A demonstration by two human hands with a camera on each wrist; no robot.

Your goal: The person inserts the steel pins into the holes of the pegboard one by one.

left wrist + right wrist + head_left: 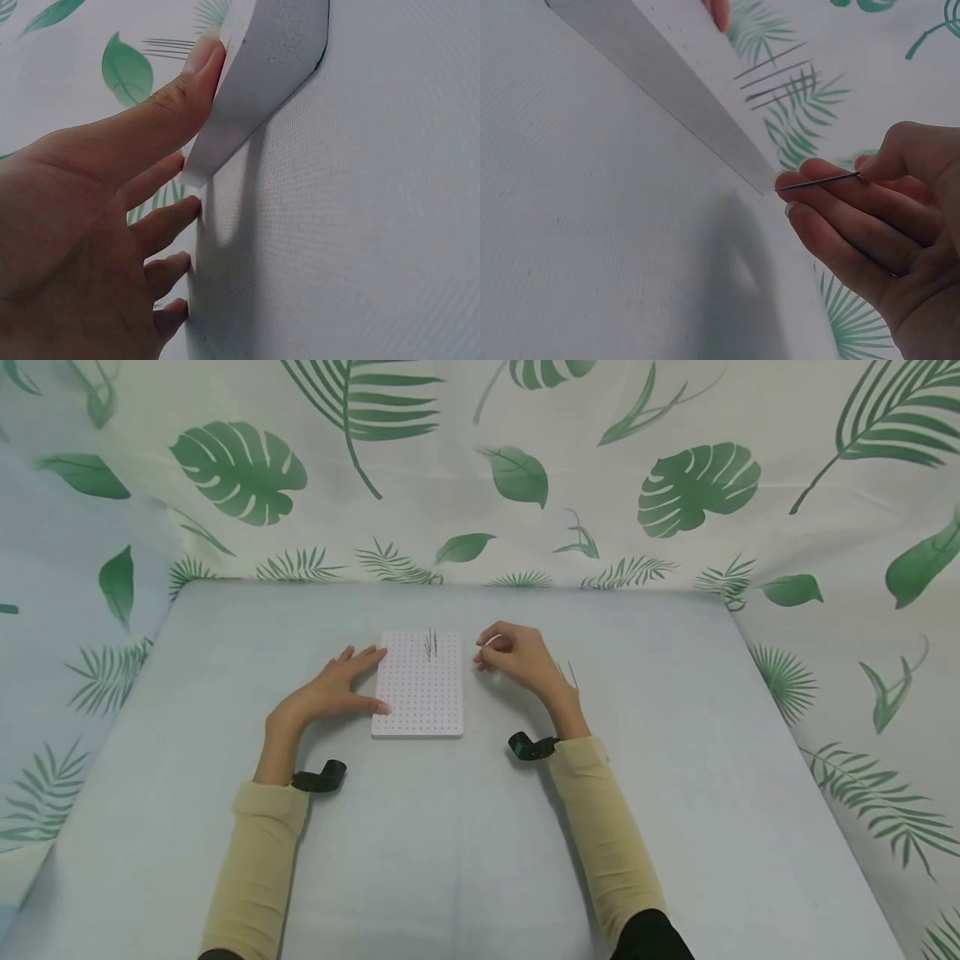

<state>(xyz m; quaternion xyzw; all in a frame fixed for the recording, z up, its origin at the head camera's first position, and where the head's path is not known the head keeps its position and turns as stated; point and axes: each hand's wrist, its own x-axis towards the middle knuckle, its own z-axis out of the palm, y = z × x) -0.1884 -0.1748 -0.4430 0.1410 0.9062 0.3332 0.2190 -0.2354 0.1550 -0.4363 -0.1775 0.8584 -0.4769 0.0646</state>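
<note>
A white board with rows of small holes (417,697) lies flat on the table. Several thin dark needles (431,645) stand upright in its far part. Along the board's left edge my left hand (324,689) is spread, its thumb touching the top near the front corner and a fingertip at the edge farther back. Just right of the board, my right hand (519,658) pinches a single needle (821,180) at one end with the thumb. The needle lies across the fingertips, its other end near the board in the right wrist view.
More thin needles (573,676) show beside the right wrist. A pale cloth covers the table (450,827), and a leaf-printed curtain (420,468) hangs behind it. Each wrist carries a small black camera (321,777).
</note>
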